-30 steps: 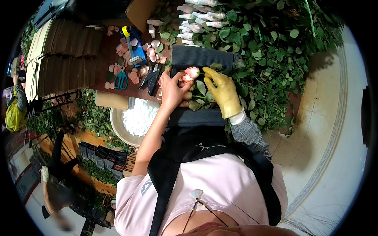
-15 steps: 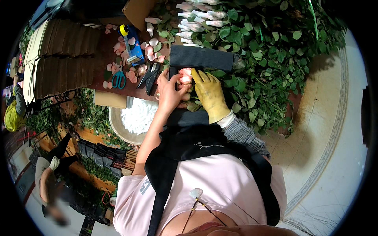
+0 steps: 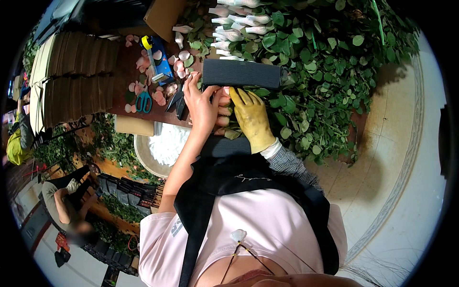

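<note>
My bare left hand [image 3: 203,98] curls its fingers at the top of a column of pink roses [image 3: 223,112], pinching the uppermost bloom. My right hand [image 3: 251,115], in a yellow rubber glove, has its fingertips closed on that same bloom, partly hiding it. The roses lie between two black ribbed pads [image 3: 241,73], stems under green leaves. Left of my hands are black shears [image 3: 180,104], teal scissors [image 3: 143,101], loose pink petals [image 3: 160,98] and a blue tool with a yellow top [image 3: 163,67].
Stacked cardboard [image 3: 71,71] stands at left, sleeved buds [image 3: 241,26] at the back. Heaped foliage [image 3: 325,81] covers the right. A tub of white pieces [image 3: 165,143] sits below the table edge. A co-worker [image 3: 67,205] and another person in yellow [image 3: 18,143] are at left.
My left hand has moved up to the top of the roses. My gloved right hand has moved left, from open fingers onto the top bloom. The lower-left co-worker has shifted position.
</note>
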{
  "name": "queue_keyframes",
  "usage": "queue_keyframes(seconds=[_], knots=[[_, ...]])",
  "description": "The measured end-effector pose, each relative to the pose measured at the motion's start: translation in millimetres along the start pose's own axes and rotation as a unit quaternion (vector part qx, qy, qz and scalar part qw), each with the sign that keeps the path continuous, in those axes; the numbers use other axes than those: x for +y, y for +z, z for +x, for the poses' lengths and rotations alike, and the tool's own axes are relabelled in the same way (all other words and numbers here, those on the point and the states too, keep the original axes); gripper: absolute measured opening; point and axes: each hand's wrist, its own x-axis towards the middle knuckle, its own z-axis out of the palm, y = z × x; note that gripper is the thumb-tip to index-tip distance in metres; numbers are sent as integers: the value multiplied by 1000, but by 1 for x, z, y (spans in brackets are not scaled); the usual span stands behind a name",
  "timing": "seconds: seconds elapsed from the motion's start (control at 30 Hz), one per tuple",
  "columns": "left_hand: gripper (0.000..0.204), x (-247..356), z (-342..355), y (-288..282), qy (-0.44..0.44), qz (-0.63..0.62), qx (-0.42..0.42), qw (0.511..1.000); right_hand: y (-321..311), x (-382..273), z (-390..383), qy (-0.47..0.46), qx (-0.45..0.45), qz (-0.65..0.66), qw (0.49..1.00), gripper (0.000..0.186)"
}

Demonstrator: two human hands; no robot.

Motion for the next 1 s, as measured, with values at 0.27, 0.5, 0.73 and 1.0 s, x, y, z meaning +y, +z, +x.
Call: queue_keyframes(seconds=[0.27,0.5,0.73,1.0], knots=[[14,5,1,0,35,-34,20,999,-1,2,0,4,-2,10,1000,58],[15,-15,-11,-33,44,23,41,998,-1,1,1,1,17,37,999,53],[15,-29,-19,-41,25,83,86,992,-1,-2,1,3,-3,26,1000,51],[20,-16,-5,-19,107,22,47,993,-3,-2,2,5,-1,31,1000,52]])
